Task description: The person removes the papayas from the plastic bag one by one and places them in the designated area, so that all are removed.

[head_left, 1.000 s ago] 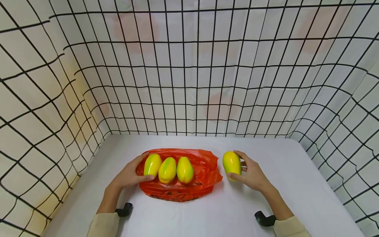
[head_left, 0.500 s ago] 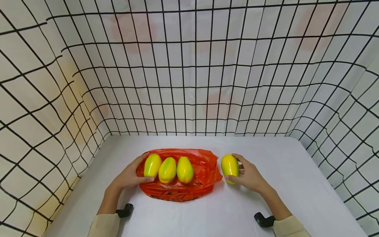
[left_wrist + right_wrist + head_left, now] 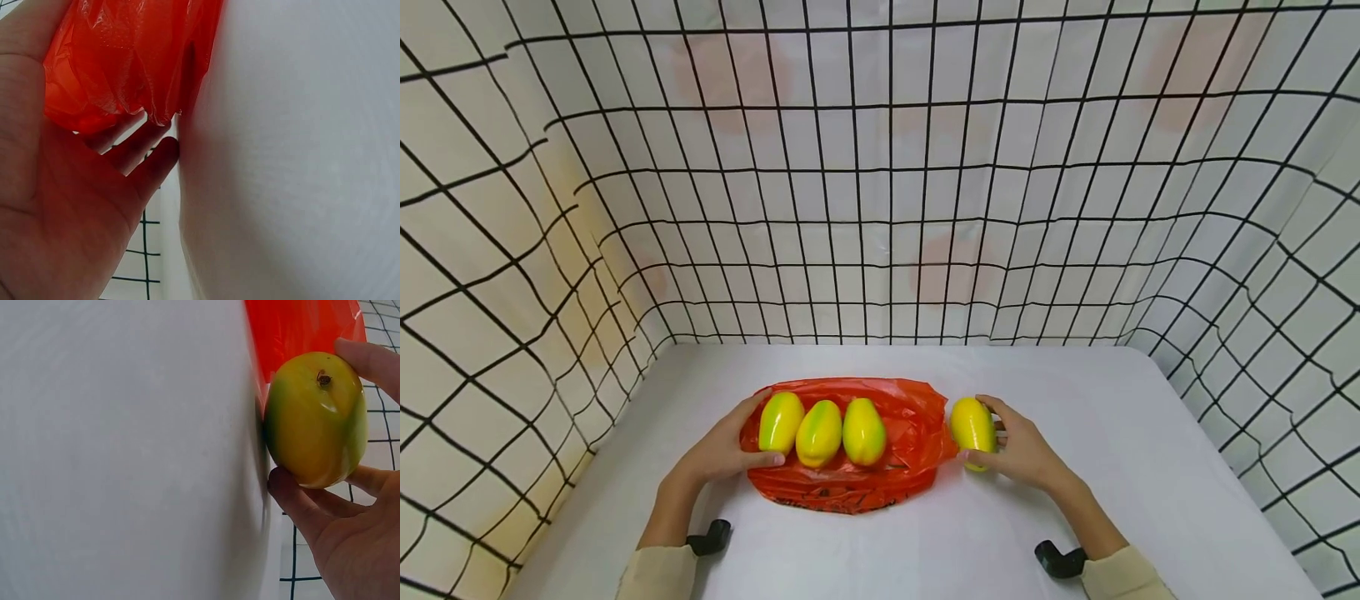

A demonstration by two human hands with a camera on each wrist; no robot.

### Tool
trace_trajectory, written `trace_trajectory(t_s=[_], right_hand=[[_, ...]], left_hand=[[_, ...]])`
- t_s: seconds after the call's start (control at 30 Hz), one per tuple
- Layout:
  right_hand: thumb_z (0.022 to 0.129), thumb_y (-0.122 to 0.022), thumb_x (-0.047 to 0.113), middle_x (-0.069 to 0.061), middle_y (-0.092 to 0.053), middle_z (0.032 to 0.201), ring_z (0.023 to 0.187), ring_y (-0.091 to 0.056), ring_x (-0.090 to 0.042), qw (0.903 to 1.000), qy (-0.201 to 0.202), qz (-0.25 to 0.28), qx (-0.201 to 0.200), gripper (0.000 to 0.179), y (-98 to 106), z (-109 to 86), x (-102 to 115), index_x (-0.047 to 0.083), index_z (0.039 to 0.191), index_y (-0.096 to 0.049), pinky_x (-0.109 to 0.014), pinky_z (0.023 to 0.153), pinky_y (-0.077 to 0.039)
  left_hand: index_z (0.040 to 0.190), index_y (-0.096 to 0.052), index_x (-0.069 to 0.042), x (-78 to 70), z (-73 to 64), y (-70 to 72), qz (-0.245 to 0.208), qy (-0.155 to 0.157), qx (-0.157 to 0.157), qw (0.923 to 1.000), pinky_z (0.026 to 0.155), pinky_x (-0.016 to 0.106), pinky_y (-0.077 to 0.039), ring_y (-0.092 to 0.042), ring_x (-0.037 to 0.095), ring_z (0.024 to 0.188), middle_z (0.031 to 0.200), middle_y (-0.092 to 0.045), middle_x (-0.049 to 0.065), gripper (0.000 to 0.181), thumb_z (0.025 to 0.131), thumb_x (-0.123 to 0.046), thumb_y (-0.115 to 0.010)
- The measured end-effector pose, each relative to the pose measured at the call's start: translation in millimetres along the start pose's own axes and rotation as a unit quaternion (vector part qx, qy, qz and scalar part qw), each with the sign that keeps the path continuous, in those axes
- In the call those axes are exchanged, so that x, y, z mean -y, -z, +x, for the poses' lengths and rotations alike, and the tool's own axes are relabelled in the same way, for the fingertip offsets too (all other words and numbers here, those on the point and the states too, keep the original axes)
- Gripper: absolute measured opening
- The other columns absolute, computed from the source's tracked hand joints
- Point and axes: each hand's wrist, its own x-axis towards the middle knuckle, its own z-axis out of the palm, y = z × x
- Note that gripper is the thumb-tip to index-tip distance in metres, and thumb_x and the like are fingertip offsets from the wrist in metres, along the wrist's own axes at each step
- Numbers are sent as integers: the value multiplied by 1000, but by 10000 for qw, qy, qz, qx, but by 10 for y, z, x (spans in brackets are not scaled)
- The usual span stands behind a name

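Observation:
A red plastic bag [image 3: 917, 429] lies flat on the white table, with three yellow-green mangoes in a row on it: a left one [image 3: 780, 422], a middle one [image 3: 818, 434] and a right one [image 3: 864, 432]. My left hand [image 3: 718, 450] holds the bag's left end, thumb in front beside the left mango and fingers behind; in the left wrist view the red plastic [image 3: 137, 56] sits between thumb and fingers. At the bag's right edge, my right hand [image 3: 1022, 450] grips another mango [image 3: 315, 425] between thumb and fingers, its stem end facing the right wrist camera.
The white tabletop [image 3: 880, 558] stretches around the bag. White walls with a black grid [image 3: 887, 200] enclose the back and both sides. A black wrist camera [image 3: 709, 537] is on the left wrist, and another black camera [image 3: 1060, 558] on the right.
My right hand has carried its mango leftward and slightly nearer to me, up to the bag's right edge. The left hand and the three mangoes on the bag keep their places.

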Motion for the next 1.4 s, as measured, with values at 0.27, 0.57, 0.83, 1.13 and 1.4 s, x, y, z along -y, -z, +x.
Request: trace_trajectory(t_s=[0.27,0.57,0.83,1.13,1.4], right_hand=[[79,-85,49,-15,-48,153,125,-59,-33,9999,80,-42,74,98,-15,-45,14,14,156,-36,-46,99,-59],[80,-83,51,-16,-45,156,128,-57,-35,9999,106,-59,103,100,28,14,-3,14,158,-32,-48,100,-58],[80,-80,56,-17,-47,154,127,-56,-36,9997,-49,-203,109,103,30,-11,2,13,159,-31,-49,95,-60],[80,-80,61,-16,-44,157,126,-56,-35,9996,-79,-278,-16,106,55,-25,-34,14,160,-29,-49,96,-59],[80,-81,57,-16,-42,157,125,-56,-35,9998,-11,-170,-65,105,85,-31,-37,14,160,-29,-49,96,-59]], left_hand=[[161,-28,-27,-16,-31,0,-22,-30,102,9999,97,52,-59,-45,34,140,157,-44,6,112,71,-53,-89],[161,-27,-27,-30,-28,27,-64,-18,139,9999,98,52,-59,-45,34,140,156,-44,6,112,71,-52,-89],[162,-26,-27,22,-39,16,20,38,158,9999,98,53,-58,-45,34,141,157,-44,6,114,70,-54,-88],[162,-25,-26,-10,-13,13,34,50,164,9998,99,54,-58,-44,35,142,158,-43,7,116,69,-56,-88],[163,-24,-24,6,-23,18,63,67,168,9998,99,54,-58,-43,36,143,159,-42,8,117,70,-55,-88]])
